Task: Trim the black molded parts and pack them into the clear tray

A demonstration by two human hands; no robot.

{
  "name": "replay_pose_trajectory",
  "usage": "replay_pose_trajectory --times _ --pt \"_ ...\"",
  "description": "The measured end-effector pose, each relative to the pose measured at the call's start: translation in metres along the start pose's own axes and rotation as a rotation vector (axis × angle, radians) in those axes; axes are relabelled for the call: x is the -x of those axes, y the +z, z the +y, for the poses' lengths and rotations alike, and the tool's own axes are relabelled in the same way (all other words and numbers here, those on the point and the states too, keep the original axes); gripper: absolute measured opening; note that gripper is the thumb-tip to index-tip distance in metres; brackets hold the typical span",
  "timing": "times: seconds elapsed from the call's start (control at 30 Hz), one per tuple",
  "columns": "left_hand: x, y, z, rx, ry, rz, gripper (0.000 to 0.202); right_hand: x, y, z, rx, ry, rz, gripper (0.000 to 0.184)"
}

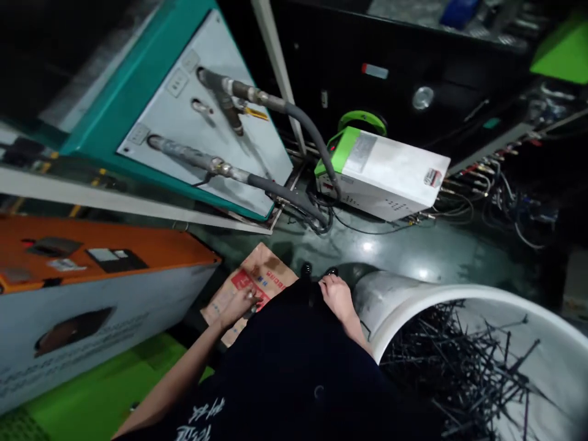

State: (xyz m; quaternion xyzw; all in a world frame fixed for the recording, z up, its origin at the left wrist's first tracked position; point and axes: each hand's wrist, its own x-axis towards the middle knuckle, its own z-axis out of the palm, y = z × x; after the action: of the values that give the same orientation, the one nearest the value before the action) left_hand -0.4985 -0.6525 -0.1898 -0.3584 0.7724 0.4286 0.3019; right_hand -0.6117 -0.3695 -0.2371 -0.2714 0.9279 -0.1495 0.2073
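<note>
My left hand (239, 303) hangs over a brown paper sack (257, 278) with red print that lies on the floor. Its fingers are curled round something small and pale that I cannot make out. My right hand (337, 295) rests at the edge of my dark clothing (294, 355), right beside the rim of a large white tub (413, 294). Its fingers are bent together and pressed against the cloth; what they hold, if anything, is hidden. The tub holds several thin black plastic sticks (463, 361).
An orange-and-grey cabinet (92, 288) stands at the left. Behind it is a teal machine panel (202, 122) with grey hoses (257, 184). A white-and-green box unit (386, 171) sits on the dark, wet-looking floor (413, 251). Cables and connectors (500, 184) run at the right.
</note>
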Motion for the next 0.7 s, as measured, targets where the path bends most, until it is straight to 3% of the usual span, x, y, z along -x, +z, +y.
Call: replay_pose_trajectory --times 0.1,0.23,0.43,0.53,0.7 --pt "0.004 0.014 -0.029 0.042 -0.067 0.066 0.022 -0.019 0.006 -0.007 0.101 -0.074 -0.182 0.021" --pt "0.002 0.023 -0.071 0.056 -0.117 0.110 0.003 -0.046 0.032 -0.026 0.252 -0.152 -0.388 0.020" --pt "-0.028 0.040 -0.140 0.012 -0.151 0.042 0.018 -0.114 0.094 -0.077 0.407 -0.314 -0.587 0.026" --pt "-0.052 0.064 -0.170 0.007 -0.174 0.005 0.025 -0.160 0.131 -0.094 0.462 -0.397 -0.654 0.025" --pt "-0.112 0.126 -0.206 0.035 -0.171 0.001 0.026 -0.245 0.208 -0.098 0.540 -0.431 -0.680 0.027"
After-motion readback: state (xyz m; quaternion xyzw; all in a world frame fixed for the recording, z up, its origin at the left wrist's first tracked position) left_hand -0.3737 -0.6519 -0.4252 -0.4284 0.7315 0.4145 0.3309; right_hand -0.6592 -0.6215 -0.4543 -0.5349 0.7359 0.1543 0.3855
